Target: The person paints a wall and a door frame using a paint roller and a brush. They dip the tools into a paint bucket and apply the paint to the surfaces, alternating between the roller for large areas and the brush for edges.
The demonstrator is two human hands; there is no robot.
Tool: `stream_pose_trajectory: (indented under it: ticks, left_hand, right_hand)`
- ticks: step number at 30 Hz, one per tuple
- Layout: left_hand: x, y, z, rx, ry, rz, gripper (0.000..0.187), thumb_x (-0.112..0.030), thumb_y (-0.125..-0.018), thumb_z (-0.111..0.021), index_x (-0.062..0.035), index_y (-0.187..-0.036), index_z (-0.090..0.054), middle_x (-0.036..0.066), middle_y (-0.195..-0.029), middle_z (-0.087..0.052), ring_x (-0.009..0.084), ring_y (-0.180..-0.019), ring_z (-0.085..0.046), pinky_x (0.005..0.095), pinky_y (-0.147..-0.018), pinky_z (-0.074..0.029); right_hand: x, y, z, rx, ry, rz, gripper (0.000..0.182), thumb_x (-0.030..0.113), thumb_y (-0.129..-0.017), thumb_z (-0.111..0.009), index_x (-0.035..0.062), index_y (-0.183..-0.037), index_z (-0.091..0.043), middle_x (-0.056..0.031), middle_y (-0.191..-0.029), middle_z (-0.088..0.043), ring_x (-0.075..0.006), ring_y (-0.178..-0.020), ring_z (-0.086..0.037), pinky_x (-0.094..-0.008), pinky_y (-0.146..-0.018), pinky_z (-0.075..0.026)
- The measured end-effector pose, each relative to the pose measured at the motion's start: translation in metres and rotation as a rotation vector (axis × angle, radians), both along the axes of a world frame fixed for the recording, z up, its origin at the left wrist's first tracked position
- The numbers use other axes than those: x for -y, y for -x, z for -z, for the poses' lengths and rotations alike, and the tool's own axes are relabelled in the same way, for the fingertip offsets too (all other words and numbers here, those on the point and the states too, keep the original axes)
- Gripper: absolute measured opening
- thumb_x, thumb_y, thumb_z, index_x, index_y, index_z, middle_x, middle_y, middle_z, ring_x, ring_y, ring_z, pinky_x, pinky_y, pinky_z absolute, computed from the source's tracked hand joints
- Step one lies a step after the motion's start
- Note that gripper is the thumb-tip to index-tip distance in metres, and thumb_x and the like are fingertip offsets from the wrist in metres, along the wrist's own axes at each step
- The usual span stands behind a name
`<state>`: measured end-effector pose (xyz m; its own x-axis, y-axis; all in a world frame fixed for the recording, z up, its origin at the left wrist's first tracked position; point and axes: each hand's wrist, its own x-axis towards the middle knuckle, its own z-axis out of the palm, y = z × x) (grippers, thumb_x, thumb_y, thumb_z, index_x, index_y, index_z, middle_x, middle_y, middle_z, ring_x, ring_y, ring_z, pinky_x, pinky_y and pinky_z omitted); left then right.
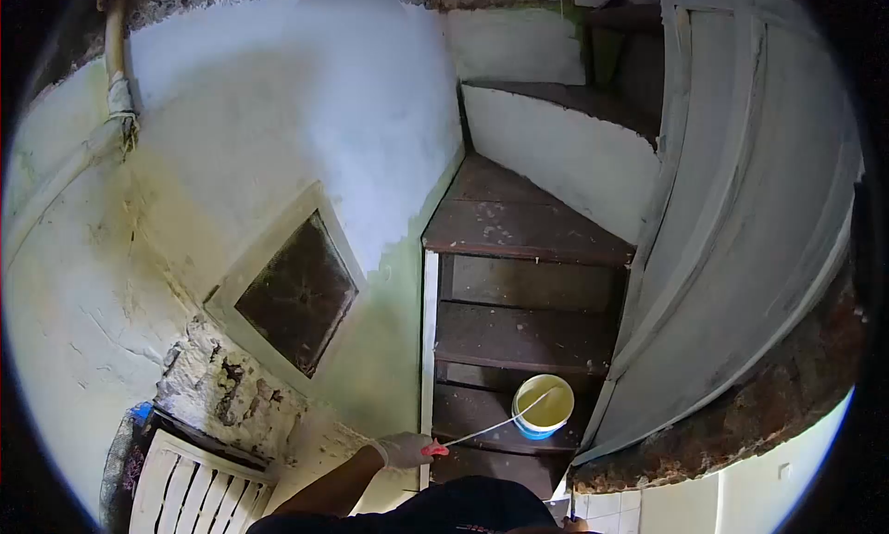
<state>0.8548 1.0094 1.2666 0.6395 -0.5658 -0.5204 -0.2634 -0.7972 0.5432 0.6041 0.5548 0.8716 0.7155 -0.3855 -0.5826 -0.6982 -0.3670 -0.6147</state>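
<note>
My left hand [404,449], in a pale glove, was closed around the red grip [435,451] of a long thin rod [489,428], my dark sleeve running back from it toward the bottom of the view. My right hand was out of sight, so I could not tell what it was doing. The rod ran up and to the right from my fist, pale and slender, and its far end reached the mouth of a small bucket [544,406]. That bucket stood on one of the lower wooden steps [482,414], near the right edge of the stair; it was round, with a white rim, a blue band around its lower wall, and a yellowish inside that looked wet or coated. Whether the rod's tip dipped into the contents or only lay across the rim, I could not tell. The steps were dark brown and worn, climbing away and turning left past a white curved riser [565,154]. To the left rose a rough plastered wall [278,99], white above and greenish lower down, with a dark square hatch [296,293] set in a pale frame and crumbling plaster [222,390] beneath it. A white slatted grille [185,488] lay at the lower left, and a pale door [741,228] stood on the right.
</note>
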Motion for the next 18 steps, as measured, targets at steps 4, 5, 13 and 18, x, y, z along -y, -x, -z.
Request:
stream_pose_trajectory:
  ticks: [4, 5, 13, 18]
  left_hand:
    - [-0.008, -0.006, 0.019, -0.041, 0.044, -0.020, 0.035, -0.032, -0.088, -0.052, -0.0142, -0.118, -0.060, 0.015, -0.108, -0.063, 0.0324, -0.099, -0.060, 0.0396, -0.087, -0.044]
    - [-0.016, -0.005, 0.038, -0.045, 0.092, -0.022, 0.036, -0.033, -0.088, -0.051, -0.0142, -0.118, -0.060, 0.015, -0.109, -0.063, 0.0329, -0.101, -0.059, 0.0398, -0.088, -0.044]
    - [-0.031, -0.022, 0.066, 0.015, 0.153, 0.103, 0.036, -0.037, -0.092, -0.044, -0.0177, -0.118, -0.062, 0.016, -0.107, -0.063, 0.0360, -0.099, -0.059, 0.0404, -0.086, -0.045]
    - [-0.017, -0.016, 0.022, 0.149, -0.057, 0.009, 0.054, -0.051, -0.099, -0.024, -0.0188, -0.109, -0.066, 0.018, -0.097, -0.065, 0.0344, -0.090, -0.061, 0.0429, -0.084, -0.046]
  right_hand:
    - [-0.002, -0.022, -0.007, 0.042, 0.009, 0.047, 0.029, 0.041, -0.086, -0.057, 0.0161, -0.077, -0.070, -0.0034, -0.059, -0.058, -0.0198, -0.052, -0.049, -0.0408, -0.050, -0.038]
    - [-0.001, -0.029, -0.011, 0.054, 0.014, 0.060, 0.029, 0.041, -0.086, -0.057, 0.0159, -0.077, -0.070, -0.0036, -0.060, -0.058, -0.0200, -0.052, -0.049, -0.0408, -0.050, -0.039]
    - [0.011, -0.093, -0.033, 0.146, 0.044, 0.081, 0.031, 0.042, -0.085, -0.058, 0.0147, -0.078, -0.070, -0.0055, -0.062, -0.060, -0.0216, -0.055, -0.052, -0.0411, -0.052, -0.040]
    - [0.019, -0.118, -0.046, 0.181, 0.065, 0.080, 0.032, 0.043, -0.084, -0.059, 0.0140, -0.079, -0.070, -0.0067, -0.063, -0.061, -0.0226, -0.057, -0.053, -0.0413, -0.054, -0.041]
